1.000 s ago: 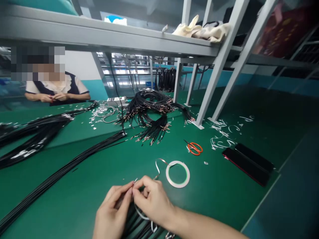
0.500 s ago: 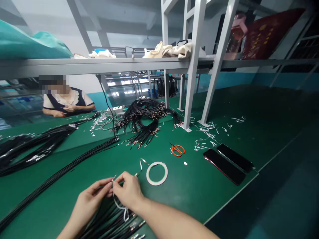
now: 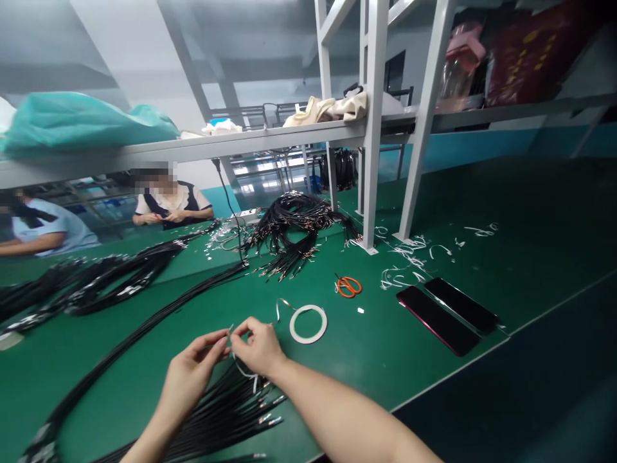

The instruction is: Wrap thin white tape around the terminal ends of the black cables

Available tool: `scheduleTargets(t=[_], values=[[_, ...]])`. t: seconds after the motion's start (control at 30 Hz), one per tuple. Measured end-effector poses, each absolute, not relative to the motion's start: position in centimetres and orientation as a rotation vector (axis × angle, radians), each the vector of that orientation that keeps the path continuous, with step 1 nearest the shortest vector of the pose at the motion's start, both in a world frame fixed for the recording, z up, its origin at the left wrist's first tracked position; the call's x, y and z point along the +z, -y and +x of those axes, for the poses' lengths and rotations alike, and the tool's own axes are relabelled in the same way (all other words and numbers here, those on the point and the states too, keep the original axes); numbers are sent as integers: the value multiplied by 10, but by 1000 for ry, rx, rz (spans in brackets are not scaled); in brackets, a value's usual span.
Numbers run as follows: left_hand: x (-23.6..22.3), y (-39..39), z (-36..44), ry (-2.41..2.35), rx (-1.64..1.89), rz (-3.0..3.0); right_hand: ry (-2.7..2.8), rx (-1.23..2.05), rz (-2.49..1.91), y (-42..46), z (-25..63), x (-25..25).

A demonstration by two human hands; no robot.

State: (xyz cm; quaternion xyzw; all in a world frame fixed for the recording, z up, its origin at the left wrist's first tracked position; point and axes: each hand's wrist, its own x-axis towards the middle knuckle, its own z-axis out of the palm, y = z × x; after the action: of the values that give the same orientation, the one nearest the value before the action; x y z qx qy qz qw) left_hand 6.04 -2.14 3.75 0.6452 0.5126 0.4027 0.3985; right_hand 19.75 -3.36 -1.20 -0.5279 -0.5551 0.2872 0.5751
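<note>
On the green worktop (image 3: pixel 366 379), the left hand (image 3: pixel 190 376) and right hand (image 3: pixel 258 348) have their fingers (image 3: pixel 241 328) pressed together, pinching a thin white strip (image 3: pixel 252 379) up above the fanned black cables (image 3: pixel 216 408) just below the fingers, with a ring-shaped roll of white tape (image 3: pixel 295 328) just beyond them.

On the matt, smooth bench mat (image 3: pixel 380 366) lie black cables (image 3: pixel 216 411) with a smooth plastic sheath and shiny metal terminals, scissors (image 3: pixel 348 287) with glossy orange plastic handles, and two phones (image 3: pixel 436 318) with glossy glass faces
</note>
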Motion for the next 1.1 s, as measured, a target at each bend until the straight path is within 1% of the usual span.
scheduleTargets(t=[0.23, 0.4, 0.57, 0.77, 1.1], values=[[39, 35, 56, -1211, 1150, 1658, 1304, 838, -1171, 54, 196, 15], [47, 42, 57, -1145, 1183, 1498, 1313, 922, -1181, 66, 198, 41], [50, 38, 55, -1121, 1180, 1544, 1286, 962, -1207, 68, 193, 61], [48, 33, 53, -1076, 1177, 1624, 1318, 855, -1320, 62, 189, 64], [42, 37, 53, -1132, 1293, 1772, 1316, 913, -1273, 64, 183, 66]])
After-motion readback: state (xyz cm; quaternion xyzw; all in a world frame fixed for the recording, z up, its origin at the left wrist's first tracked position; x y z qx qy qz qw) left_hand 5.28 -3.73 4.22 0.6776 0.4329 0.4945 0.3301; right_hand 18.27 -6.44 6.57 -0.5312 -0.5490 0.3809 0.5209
